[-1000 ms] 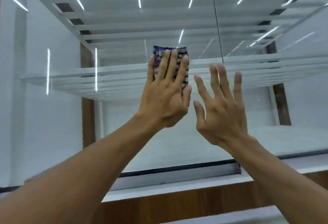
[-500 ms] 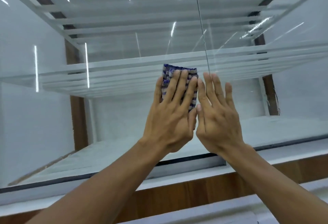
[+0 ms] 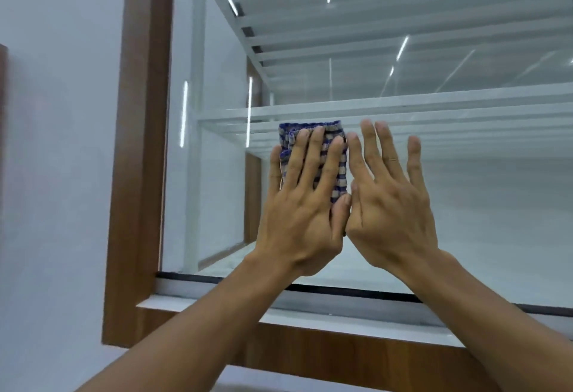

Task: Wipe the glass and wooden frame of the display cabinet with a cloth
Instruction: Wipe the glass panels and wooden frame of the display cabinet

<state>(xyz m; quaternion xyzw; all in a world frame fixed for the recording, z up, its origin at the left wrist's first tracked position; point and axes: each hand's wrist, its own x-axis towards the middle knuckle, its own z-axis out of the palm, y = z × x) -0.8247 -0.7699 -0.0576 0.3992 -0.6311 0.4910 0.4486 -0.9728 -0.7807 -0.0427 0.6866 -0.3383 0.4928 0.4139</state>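
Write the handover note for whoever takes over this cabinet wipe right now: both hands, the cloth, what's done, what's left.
Left hand: fingers straight, pressing the folded checked cloth flat on the glass.
Right hand: open, fingers spread, empty, close beside the left hand and the cloth; whether it touches the pane cannot be told.
Done: glass wiping is under way; no streaks show, so the parts covered cannot be told.
Left: probably the rest of the pane, then the wooden frame, which neither hand touches.
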